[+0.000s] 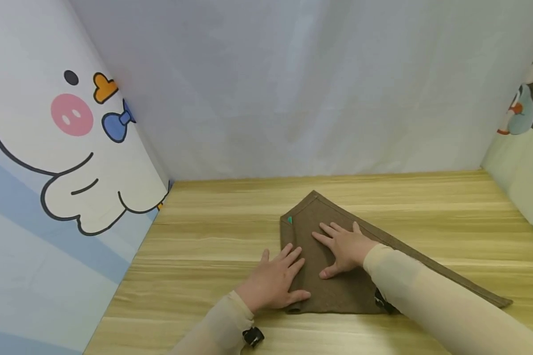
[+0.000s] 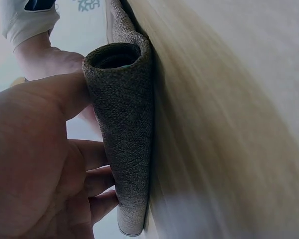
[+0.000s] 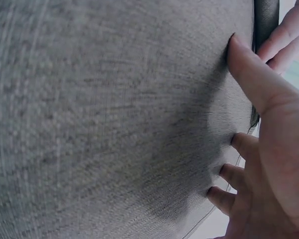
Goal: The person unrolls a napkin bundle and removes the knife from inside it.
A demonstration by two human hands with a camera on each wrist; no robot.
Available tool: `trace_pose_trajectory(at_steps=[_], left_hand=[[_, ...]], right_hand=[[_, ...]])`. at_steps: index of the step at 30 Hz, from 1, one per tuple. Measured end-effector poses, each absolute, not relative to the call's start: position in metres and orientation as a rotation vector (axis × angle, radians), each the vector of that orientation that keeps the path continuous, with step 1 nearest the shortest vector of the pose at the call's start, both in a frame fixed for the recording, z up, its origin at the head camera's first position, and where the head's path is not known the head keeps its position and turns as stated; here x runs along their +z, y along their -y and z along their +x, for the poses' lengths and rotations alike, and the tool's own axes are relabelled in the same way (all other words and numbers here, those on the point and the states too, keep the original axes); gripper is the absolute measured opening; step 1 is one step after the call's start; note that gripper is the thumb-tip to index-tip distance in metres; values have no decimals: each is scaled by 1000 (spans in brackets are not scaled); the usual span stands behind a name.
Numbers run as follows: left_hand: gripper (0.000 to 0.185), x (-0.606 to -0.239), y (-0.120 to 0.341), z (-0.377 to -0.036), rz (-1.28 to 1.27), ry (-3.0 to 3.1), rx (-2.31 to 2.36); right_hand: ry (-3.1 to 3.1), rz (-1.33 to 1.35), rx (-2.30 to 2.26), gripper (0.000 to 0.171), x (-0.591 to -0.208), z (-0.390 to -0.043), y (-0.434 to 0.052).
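Observation:
A brown cloth (image 1: 306, 224) with hemmed edges lies folded on the table, coming to a point at the back and stretching to a long tip at the right. Its left edge is turned into a narrow roll (image 2: 124, 119), whose hollow end shows in the left wrist view. My left hand (image 1: 272, 282) rests along this roll, thumb near its front end and fingers extended over it. On the flat part beside it, my right hand (image 1: 347, 249) spreads its fingers, with thumb and fingertips touching the fabric. A small green tag (image 1: 289, 220) shows near the cloth's left corner.
The wood-grain table (image 1: 204, 236) meets a pale grey curtain (image 1: 293, 98) at the back. A panel with a cartoon bird (image 1: 71, 158) stands at the left, and another printed panel (image 1: 523, 167) at the right. Both forearms wear cream sleeves (image 1: 444, 296).

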State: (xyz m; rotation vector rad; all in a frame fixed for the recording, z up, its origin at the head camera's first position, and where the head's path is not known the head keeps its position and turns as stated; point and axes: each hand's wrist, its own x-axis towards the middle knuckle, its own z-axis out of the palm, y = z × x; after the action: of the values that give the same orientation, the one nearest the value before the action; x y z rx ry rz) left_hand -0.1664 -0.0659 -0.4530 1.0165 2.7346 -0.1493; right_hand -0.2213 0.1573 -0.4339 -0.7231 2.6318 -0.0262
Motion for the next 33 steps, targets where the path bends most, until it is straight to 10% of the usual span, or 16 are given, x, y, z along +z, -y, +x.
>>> trace_pose_trajectory(at_steps=[33], left_hand=[[80, -450, 80, -164, 986, -2756, -75]], right_hand=[[-2632, -687, -29, 107, -435, -217, -160]])
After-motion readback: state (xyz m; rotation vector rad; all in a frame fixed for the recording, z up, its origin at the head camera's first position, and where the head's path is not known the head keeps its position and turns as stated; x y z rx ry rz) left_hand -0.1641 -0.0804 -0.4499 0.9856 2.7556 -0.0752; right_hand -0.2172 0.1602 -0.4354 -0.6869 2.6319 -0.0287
